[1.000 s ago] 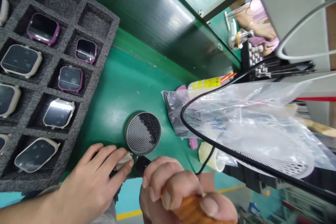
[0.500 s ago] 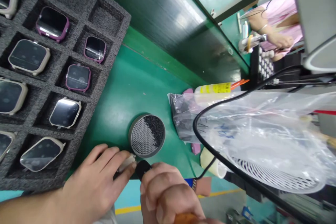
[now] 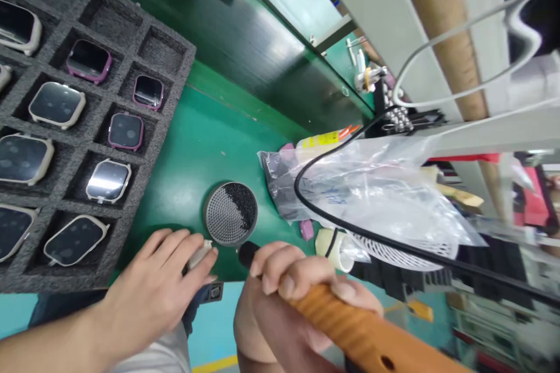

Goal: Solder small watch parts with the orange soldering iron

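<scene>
My left hand (image 3: pixel 160 274) rests at the front edge of the green bench, its fingers closed on a pale beige watch case (image 3: pixel 200 254), mostly hidden under them. In my right hand (image 3: pixel 284 280) is an orange electric screwdriver (image 3: pixel 350 320); its black nose points at the bench, apart from the watch case, and the bit cannot be made out. Just beyond both hands sits a round grey screw dish (image 3: pixel 219 221) with a dimpled bottom. Tiny black screws (image 3: pixel 245 204) lie heaped along its right side.
To the left lies a dark foam tray (image 3: pixel 147 160) holding several purple and beige watches (image 3: pixel 126 130). On the right, a clear plastic bag (image 3: pixel 376 186), a black cable (image 3: pixel 350 224), a yellow-labelled bottle (image 3: pixel 321 139) and a cream roll (image 3: pixel 330 247) crowd the bench. A dark panel (image 3: pixel 262 52) borders the back.
The screwdriver's nose has drawn away from the watch case to the right, and more of its orange body shows. The left hand keeps its grip. The view has shifted.
</scene>
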The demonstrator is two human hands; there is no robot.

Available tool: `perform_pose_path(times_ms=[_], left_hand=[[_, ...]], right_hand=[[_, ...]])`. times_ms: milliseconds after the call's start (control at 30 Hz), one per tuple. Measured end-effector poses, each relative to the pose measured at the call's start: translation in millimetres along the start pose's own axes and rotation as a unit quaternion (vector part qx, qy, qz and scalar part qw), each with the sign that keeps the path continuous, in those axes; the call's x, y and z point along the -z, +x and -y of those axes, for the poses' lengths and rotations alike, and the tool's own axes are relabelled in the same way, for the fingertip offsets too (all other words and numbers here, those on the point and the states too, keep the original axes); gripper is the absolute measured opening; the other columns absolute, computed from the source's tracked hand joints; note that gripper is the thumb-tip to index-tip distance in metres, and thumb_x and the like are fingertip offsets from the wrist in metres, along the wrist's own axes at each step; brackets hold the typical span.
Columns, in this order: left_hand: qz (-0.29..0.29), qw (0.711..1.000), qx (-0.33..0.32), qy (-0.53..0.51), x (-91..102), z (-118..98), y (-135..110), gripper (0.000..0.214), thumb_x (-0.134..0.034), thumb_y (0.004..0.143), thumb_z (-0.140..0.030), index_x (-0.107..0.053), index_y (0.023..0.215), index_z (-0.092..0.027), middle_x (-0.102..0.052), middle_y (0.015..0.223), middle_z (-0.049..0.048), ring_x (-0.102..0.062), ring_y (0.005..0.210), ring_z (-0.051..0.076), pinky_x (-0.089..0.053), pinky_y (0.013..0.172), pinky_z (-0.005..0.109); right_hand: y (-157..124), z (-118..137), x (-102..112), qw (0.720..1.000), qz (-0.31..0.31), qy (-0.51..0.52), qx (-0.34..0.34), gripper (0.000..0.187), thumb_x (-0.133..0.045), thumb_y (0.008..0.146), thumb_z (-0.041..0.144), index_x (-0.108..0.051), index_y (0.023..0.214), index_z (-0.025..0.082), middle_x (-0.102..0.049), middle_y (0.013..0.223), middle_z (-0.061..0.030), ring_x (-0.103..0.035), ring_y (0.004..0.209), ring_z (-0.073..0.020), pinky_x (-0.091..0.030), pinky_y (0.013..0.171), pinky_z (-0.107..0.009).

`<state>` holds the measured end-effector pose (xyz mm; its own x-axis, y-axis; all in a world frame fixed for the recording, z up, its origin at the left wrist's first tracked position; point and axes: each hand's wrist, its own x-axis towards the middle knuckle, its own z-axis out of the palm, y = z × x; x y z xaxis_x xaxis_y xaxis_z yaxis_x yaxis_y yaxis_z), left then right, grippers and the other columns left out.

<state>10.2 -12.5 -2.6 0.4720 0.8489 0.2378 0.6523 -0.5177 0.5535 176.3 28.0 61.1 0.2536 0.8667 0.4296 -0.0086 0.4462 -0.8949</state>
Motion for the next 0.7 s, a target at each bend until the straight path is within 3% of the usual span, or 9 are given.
perform_pose_path(times_ms=[133, 367, 533, 700], left_hand=[[0.026, 0.999, -0.031, -0.014, -1.2, 0, -6, 0.044, -0.056, 0.098, -0.017, -0.066, 0.140, -0.018, -0.063, 0.150, 0.0079, -0.055, 0.131, 0.034, -0.036, 0.108, 0.054], [-0.013, 1.000, 0.000, 0.002, -2.6, -4, 0, 0.031, -0.062, 0.104, -0.032, -0.070, 0.130, -0.016, -0.072, 0.128, 0.0106, -0.061, 0.117, 0.031, -0.040, 0.103, 0.051], [0.036, 0.999, -0.019, -0.028, 0.4, -1, -5, 0.038, -0.059, 0.102, -0.025, -0.066, 0.138, -0.017, -0.062, 0.152, 0.0081, -0.055, 0.134, 0.034, -0.036, 0.109, 0.055], [0.036, 0.999, -0.023, -0.029, 1.1, 2, -4, 0.040, -0.059, 0.096, -0.020, -0.068, 0.135, -0.021, -0.067, 0.145, 0.0054, -0.057, 0.129, 0.032, -0.036, 0.107, 0.054]], right_hand=[[6, -1, 3, 0.997, -0.060, 0.011, -0.043, 0.055, -0.034, 0.101, 0.073, -0.060, 0.115, 0.027, -0.052, 0.075, 0.0040, -0.051, 0.058, -0.0136, -0.045, 0.053, -0.034], [-3, -13, 5, 0.997, -0.042, 0.025, -0.057, 0.064, -0.033, 0.096, 0.083, -0.057, 0.117, 0.028, -0.053, 0.078, 0.0035, -0.052, 0.059, -0.0138, -0.045, 0.052, -0.033], [-3, -12, 7, 0.996, -0.040, 0.020, -0.072, 0.066, -0.030, 0.096, 0.084, -0.057, 0.116, 0.028, -0.053, 0.078, 0.0034, -0.052, 0.061, -0.0139, -0.047, 0.055, -0.034], [0, -12, 6, 0.997, -0.041, 0.015, -0.061, 0.067, -0.028, 0.096, 0.084, -0.058, 0.116, 0.028, -0.052, 0.076, 0.0037, -0.051, 0.059, -0.0139, -0.046, 0.051, -0.033]])
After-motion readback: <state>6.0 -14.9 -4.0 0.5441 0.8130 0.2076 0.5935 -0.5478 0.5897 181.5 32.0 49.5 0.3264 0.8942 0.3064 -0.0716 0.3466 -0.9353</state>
